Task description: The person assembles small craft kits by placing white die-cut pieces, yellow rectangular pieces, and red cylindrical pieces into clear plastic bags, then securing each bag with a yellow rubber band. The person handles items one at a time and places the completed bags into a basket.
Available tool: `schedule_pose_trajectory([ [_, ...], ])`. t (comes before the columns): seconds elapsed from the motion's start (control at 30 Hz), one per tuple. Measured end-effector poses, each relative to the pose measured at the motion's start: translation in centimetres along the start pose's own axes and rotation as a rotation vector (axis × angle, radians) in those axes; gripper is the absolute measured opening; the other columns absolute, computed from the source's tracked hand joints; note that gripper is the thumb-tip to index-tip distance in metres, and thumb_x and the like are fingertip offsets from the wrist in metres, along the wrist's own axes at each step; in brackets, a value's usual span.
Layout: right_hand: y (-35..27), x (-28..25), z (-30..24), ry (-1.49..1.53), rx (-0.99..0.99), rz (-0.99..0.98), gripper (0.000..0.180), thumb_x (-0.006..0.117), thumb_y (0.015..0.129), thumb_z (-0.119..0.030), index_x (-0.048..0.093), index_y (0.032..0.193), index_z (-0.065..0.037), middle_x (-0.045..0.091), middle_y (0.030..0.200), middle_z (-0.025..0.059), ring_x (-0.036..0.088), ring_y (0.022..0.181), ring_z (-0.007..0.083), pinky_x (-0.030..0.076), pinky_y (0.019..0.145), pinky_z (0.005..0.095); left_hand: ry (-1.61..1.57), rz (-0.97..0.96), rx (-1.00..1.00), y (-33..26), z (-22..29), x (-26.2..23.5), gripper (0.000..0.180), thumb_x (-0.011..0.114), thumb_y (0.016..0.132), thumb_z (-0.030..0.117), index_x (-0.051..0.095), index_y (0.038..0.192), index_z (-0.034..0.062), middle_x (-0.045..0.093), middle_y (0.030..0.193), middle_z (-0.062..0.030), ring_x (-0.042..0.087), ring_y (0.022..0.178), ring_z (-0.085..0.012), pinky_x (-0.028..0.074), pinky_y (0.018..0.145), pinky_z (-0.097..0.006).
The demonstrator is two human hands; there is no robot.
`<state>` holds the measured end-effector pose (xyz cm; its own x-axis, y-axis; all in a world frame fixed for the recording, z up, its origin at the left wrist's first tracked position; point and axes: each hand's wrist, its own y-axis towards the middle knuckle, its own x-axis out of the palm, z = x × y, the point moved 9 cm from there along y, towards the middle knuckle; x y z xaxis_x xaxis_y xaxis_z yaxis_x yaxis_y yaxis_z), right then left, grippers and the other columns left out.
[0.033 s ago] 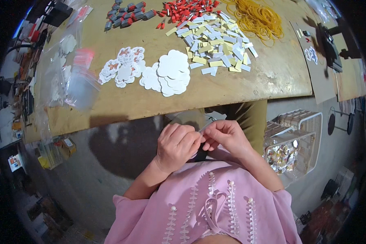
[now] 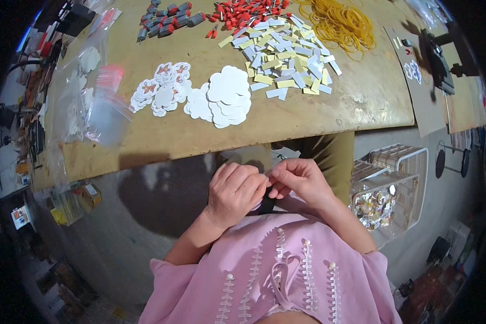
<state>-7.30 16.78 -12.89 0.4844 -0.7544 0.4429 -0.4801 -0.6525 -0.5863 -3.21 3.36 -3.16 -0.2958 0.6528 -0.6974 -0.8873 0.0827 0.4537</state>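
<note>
Both hands meet above my lap, just below the table's near edge. My left hand (image 2: pixel 235 193) is closed with its fingers curled in. The thumb and fingers of my right hand (image 2: pixel 301 182) are pinched together, right beside the left fingertips. A thin, pale edge shows faintly between the two hands, too small to name. Beyond them on the table (image 2: pixel 308 119) lie a stack of white scalloped cards (image 2: pixel 229 97) and a pile of printed cutouts with a brown figure (image 2: pixel 164 89).
Pale blue and yellow strips (image 2: pixel 289 59) are heaped behind the cards, near red small parts (image 2: pixel 248 13), grey small motors (image 2: pixel 167 21) and yellow rubber bands (image 2: pixel 340 24). Clear plastic bags (image 2: pixel 109 116) lie at the left. White plastic baskets (image 2: pixel 397 183) stand on the floor at right.
</note>
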Motion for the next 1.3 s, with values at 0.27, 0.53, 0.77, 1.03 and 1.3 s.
schedule_pose_trajectory([
  [0.27,0.6,-1.5,1.1,0.066,-0.004,0.071,0.023,0.067,0.108,-0.02,0.072,0.105,0.002,0.078,0.093,0.0092,0.076,0.076,0.0143,0.061,0.068,0.0263,-0.017,-0.055,0.022,0.1,0.1,1.3,0.024,0.086,0.078,0.004,0.07,0.094,0.01,0.066,0.093,-0.0054,0.065,0.077,-0.0263,0.052,0.069,-0.039],
  [0.53,1.2,-2.4,1.3,0.106,-0.149,0.06,0.017,0.072,0.106,-0.015,0.07,0.097,0.0,0.073,0.085,0.005,0.067,0.067,0.0097,0.058,0.063,0.0248,-0.465,-0.202,-0.491,0.3,-2.8,3.8,0.019,0.084,0.088,0.007,0.072,0.101,0.0017,0.073,0.093,-0.0086,0.073,0.076,-0.0197,0.058,0.067,-0.032],
  [0.77,1.0,-2.1,0.8,0.089,-0.211,0.126,0.015,0.073,0.103,-0.011,0.068,0.092,-0.003,0.071,0.08,0.0035,0.067,0.067,0.0087,0.057,0.06,0.025,-0.534,-0.185,-0.647,-1.3,-4.7,4.8,0.012,0.08,0.09,0.001,0.073,0.1,0.0014,0.077,0.084,-0.0066,0.075,0.076,-0.0102,0.058,0.068,-0.027],
  [1.03,1.0,-1.3,0.9,0.004,-0.163,0.153,0.022,0.069,0.099,-0.005,0.057,0.081,-0.007,0.064,0.072,0.0005,0.064,0.059,0.0089,0.053,0.054,0.0256,-0.133,-0.11,-0.518,-0.4,-4.2,3.3,0.012,0.073,0.09,-0.002,0.07,0.099,0.0051,0.071,0.079,-0.0115,0.073,0.066,-0.0222,0.056,0.06,-0.035],
  [1.3,1.0,-2.8,0.9,0.372,-0.032,0.094,0.014,0.066,0.099,-0.009,0.066,0.086,-0.004,0.07,0.076,0.0057,0.067,0.058,0.0146,0.053,0.055,0.0272,-0.239,-0.307,-0.136,0.7,-1.1,2.8,0.009,0.076,0.087,0.008,0.072,0.095,0.006,0.068,0.084,-0.0104,0.068,0.076,-0.0316,0.056,0.068,-0.043],
])
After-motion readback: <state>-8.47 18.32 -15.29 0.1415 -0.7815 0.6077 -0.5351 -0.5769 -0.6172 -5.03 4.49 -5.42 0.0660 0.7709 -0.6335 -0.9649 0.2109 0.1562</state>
